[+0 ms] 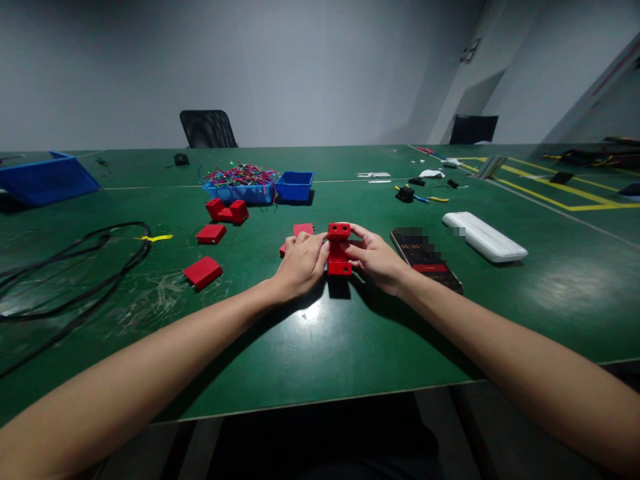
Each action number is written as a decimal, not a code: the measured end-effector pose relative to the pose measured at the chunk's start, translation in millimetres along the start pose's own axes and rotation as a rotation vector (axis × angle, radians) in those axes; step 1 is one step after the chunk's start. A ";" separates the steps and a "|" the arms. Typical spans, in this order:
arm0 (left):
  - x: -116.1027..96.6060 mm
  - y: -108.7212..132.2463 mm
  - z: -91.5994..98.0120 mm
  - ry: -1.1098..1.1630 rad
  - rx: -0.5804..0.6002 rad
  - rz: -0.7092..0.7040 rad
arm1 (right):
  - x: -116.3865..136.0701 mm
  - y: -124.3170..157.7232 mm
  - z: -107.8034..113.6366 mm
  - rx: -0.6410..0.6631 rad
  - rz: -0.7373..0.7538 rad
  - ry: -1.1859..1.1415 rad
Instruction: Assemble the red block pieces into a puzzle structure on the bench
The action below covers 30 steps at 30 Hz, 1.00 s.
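Black chair point(207, 129) behind green table point(280, 360)

head view: worn on the person's head
facing: forward and down, across the green table point(280, 360)
nearness: hands point(300, 265) close, wall point(300, 73) far behind

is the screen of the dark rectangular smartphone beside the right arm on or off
On: the dark rectangular smartphone shows lit digits reading 00:00 and a red bar; part of its screen is pixelated.
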<state>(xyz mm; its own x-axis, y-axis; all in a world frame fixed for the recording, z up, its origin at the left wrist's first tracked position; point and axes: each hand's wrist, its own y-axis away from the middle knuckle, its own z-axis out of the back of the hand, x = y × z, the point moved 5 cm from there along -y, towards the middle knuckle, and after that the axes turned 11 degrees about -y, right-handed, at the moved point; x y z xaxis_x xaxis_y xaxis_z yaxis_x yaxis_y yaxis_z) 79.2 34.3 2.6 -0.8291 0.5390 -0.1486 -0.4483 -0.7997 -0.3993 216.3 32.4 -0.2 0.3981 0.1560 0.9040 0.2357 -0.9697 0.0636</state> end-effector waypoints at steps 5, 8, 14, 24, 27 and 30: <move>2.0 -0.1 -1.6 -0.056 0.020 0.042 | -0.4 0.0 1.2 -0.012 0.019 0.024; 1.8 -0.3 -1.7 -0.025 0.032 0.033 | 0.7 1.1 0.2 -0.006 0.021 0.023; 0.1 -1.3 -1.5 0.028 0.040 0.020 | 2.8 1.8 0.5 0.014 0.023 0.009; -1.0 -2.4 -3.0 0.058 0.043 0.050 | 3.8 3.0 0.4 0.042 0.045 0.025; -1.0 -3.4 -3.7 0.047 0.055 0.055 | 3.5 2.6 1.5 0.034 0.041 0.033; -0.3 -3.4 -4.8 0.046 0.058 0.047 | 3.1 2.3 2.0 0.029 0.038 0.031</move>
<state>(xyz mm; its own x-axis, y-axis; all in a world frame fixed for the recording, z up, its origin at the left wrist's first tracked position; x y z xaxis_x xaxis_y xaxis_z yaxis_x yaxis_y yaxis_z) 82.6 38.1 -0.3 -0.8341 0.5107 -0.2083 -0.4285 -0.8378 -0.3383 219.8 31.0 1.9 0.3794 0.1128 0.9183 0.2468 -0.9689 0.0171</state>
